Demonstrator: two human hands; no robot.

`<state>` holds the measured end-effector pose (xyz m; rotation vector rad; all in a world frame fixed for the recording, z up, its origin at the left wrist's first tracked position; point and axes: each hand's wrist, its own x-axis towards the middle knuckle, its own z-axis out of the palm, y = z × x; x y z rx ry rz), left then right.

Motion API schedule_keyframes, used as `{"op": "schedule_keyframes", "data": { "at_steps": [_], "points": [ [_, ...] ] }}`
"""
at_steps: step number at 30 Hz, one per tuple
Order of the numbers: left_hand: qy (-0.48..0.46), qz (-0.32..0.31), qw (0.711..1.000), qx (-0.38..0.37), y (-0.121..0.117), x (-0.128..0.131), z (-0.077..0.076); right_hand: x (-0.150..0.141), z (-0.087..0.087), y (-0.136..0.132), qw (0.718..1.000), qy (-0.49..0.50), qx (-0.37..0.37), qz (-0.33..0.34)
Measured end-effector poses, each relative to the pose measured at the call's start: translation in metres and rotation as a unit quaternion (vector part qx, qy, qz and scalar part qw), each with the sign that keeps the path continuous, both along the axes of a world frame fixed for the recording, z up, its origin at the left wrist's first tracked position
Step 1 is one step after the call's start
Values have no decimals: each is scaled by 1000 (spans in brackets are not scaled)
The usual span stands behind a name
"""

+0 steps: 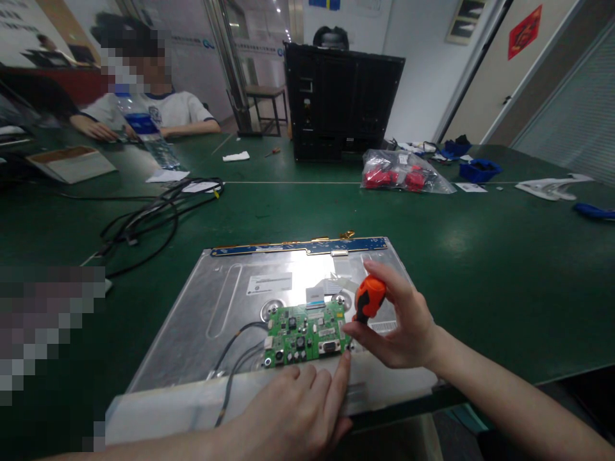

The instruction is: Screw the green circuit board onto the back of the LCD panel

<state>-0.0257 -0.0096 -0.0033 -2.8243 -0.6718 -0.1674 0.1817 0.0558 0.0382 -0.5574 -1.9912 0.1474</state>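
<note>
My right hand (408,320) grips an orange and black stubby screwdriver (369,298) by its handle, tilted over the right edge of a green circuit board (300,336). The tip is hard to make out near the board's lower right corner. Close by, my left hand (298,403) rests on the panel's near edge, its index finger stretched to that corner and its other fingers partly curled. The board lies on the silvery back of a display panel (182,346). Dark cables (233,346) run from its left side, and a flat ribbon cable (316,296) joins its top.
A black monitor (343,105) stands at the back of the green table (480,256). A bag of red parts (401,176) lies before it. Coiled black cables (148,214) and a water bottle (148,134) are at left, where a person (182,112) sits across the table.
</note>
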Motion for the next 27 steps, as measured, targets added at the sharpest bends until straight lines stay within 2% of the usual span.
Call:
{"op": "schedule_keyframes", "data": {
  "at_steps": [5,13,21,27],
  "points": [
    [9,-1,1000,1,0,1,2,-1,4,-1,999,-12,29,-17],
    [-5,-7,1000,10,1,0,1,-2,-12,0,999,45,14,12],
    [4,-10,1000,8,1,0,2,-1,-1,2,1000,1,0,25],
    [15,-9,1000,2,-1,1,3,-3,-1,4,1000,0,1,11]
  ]
}}
